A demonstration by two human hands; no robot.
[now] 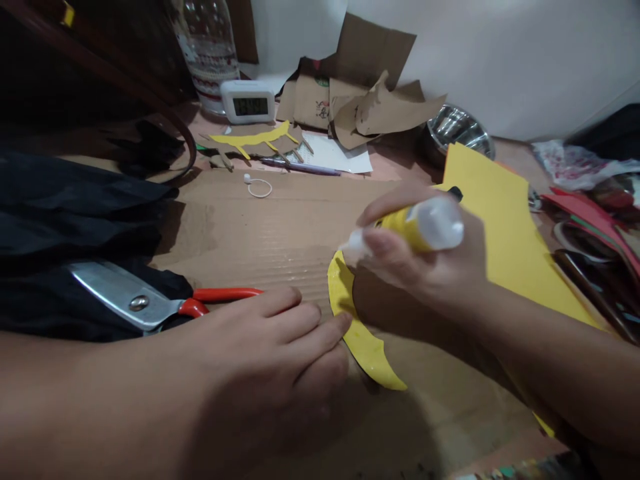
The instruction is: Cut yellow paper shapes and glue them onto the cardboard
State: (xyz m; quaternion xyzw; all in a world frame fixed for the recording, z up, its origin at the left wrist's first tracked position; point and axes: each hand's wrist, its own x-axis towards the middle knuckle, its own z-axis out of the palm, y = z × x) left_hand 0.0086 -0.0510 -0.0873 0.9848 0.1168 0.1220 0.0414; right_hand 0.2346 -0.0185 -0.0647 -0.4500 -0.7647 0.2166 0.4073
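A curved, crescent-like yellow paper piece lies on the brown cardboard sheet. Half curled, with fingers close together, my left hand holds the paper down with a fingertip at its middle. My right hand is closed round a glue bottle with a yellow label, tilted so that its white nozzle reaches the upper tip of the paper. Whether the nozzle touches the paper I cannot tell. Wet-looking shiny spots show on the yellow surface. Red-handled metal shears rest beside my left hand, partly on dark cloth.
Behind the sheet are a white digital clock, a bottle, a spiky yellow-and-brown cutout, a pen and brown paper scraps. A metal bowl, yellow paper sheets and a plastic bag are at right.
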